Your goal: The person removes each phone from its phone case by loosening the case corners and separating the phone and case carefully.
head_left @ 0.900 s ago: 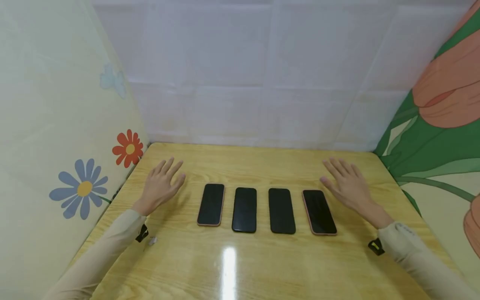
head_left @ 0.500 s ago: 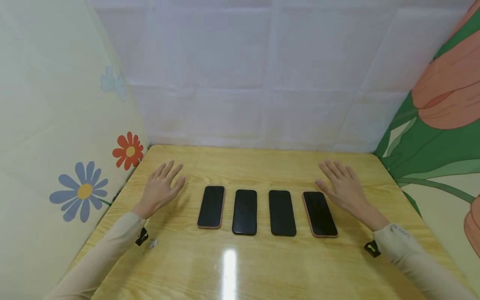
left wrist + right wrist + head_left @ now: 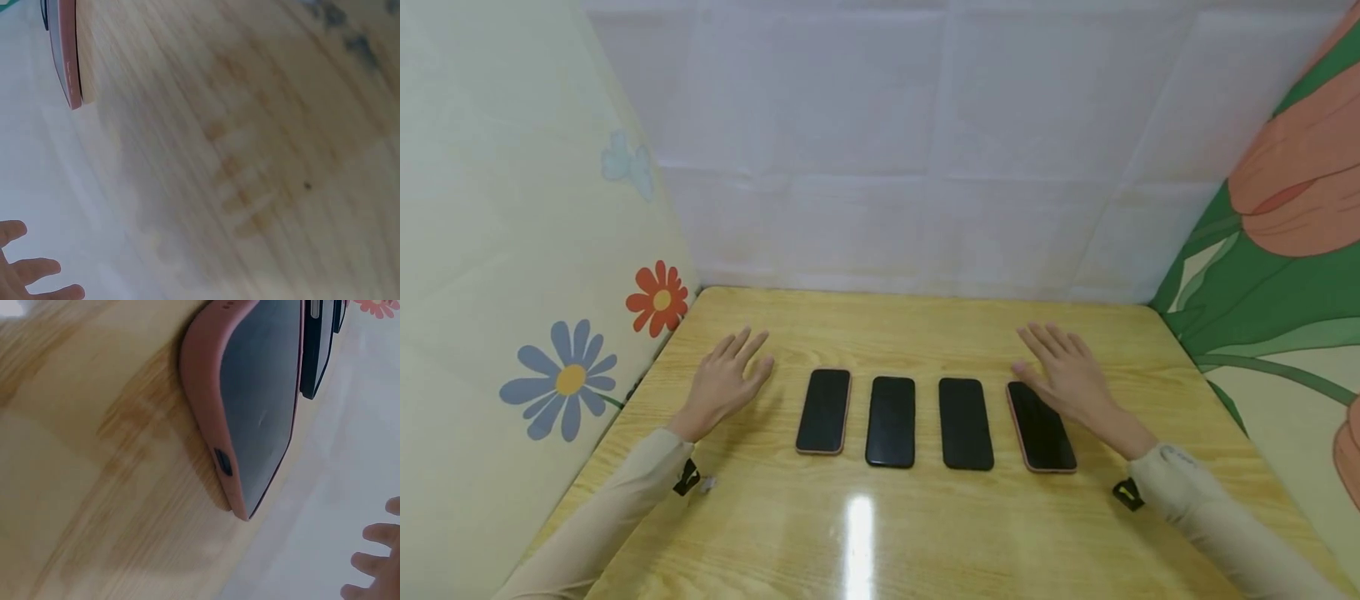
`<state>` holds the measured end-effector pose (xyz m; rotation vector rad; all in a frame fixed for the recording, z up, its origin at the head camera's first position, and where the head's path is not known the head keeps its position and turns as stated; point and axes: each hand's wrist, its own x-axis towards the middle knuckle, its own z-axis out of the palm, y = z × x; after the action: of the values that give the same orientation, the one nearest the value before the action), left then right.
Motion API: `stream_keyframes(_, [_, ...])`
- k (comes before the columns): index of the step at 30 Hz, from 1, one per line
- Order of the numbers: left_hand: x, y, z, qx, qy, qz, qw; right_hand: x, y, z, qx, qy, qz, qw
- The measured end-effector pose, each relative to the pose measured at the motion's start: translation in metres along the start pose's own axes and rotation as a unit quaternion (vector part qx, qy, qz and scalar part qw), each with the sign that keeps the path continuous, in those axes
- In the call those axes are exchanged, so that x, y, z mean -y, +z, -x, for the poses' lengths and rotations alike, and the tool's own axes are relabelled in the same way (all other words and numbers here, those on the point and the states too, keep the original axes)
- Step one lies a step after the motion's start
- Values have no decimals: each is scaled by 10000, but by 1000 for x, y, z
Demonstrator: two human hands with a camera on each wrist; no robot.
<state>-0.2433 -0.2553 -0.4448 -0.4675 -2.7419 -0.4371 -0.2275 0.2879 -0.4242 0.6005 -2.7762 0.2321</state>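
Several smartphones lie in a row on the wooden table, dark screens up. In the head view a pink-cased phone (image 3: 823,412) is at the left end, then a black phone (image 3: 891,422), another black phone (image 3: 966,424) and a second pink-cased phone (image 3: 1047,433) at the right end. My right hand (image 3: 1063,379), fingers straight, is over the upper right of that right-end phone, overlapping it in the head view; its pink case (image 3: 209,381) fills the right wrist view. My left hand (image 3: 718,385) is left of the row, fingers spread, holding nothing.
The wooden table (image 3: 760,533) meets a white cloth backdrop (image 3: 880,167) at its far edge. Flower-printed cloths (image 3: 475,250) stand along both sides. Close to the left wrist is a small whitish scrap (image 3: 708,483). Light glares on the front of the table.
My right hand has moved left, from beside the right-end phone to over its upper part. The left hand has barely moved, and the phones lie as before.
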Motion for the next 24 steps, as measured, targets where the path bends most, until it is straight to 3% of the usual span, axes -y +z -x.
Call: stream_keyframes(24, [-6, 5, 6, 75, -216, 328, 9992, 39, 9, -22, -102, -444, -366, 9983])
